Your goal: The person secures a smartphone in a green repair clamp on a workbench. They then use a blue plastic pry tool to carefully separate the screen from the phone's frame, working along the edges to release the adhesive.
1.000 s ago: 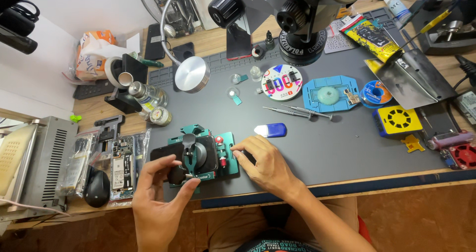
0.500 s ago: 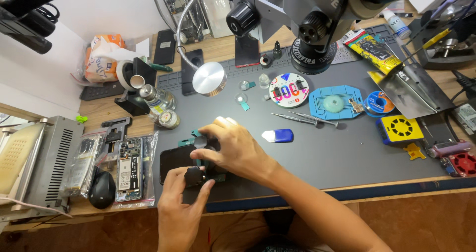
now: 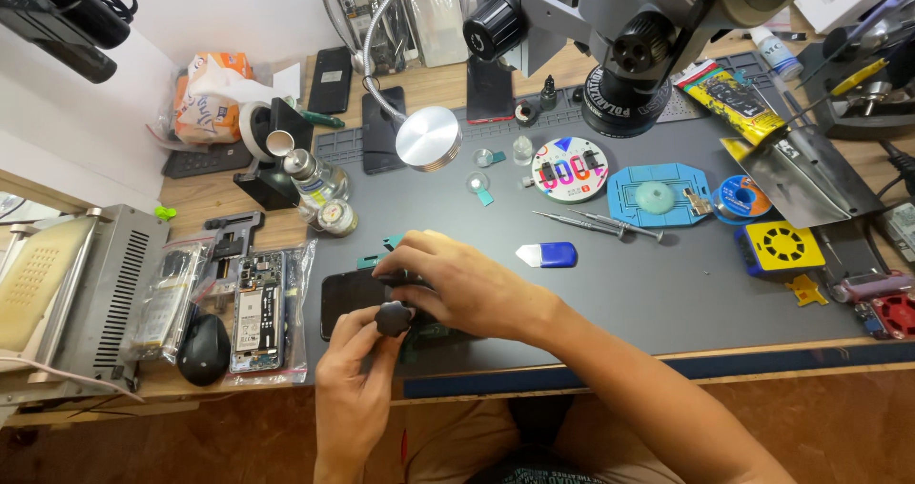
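A green clamp fixture (image 3: 379,252) sits near the front edge of the grey work mat (image 3: 620,274), mostly hidden under my hands. A black phone (image 3: 345,296) lies in it, sticking out to the left. My left hand (image 3: 357,379) pinches the fixture's black star-shaped knob (image 3: 393,318) between thumb and fingers. My right hand (image 3: 457,284) reaches across from the right and presses down on top of the fixture and phone, fingers curled over them.
A microscope head (image 3: 629,46) hangs over the mat's back. On the mat lie a blue-white pry tool (image 3: 545,253), tweezers (image 3: 596,222), a round colourful disc (image 3: 570,170), a blue tray (image 3: 658,196) and a yellow box (image 3: 780,246). Bagged phone parts (image 3: 257,308) and a black mouse (image 3: 203,349) lie left.
My right hand has moved from the fixture's right side to on top of it, covering it. My left hand stays at the knob. The view has shifted slightly.
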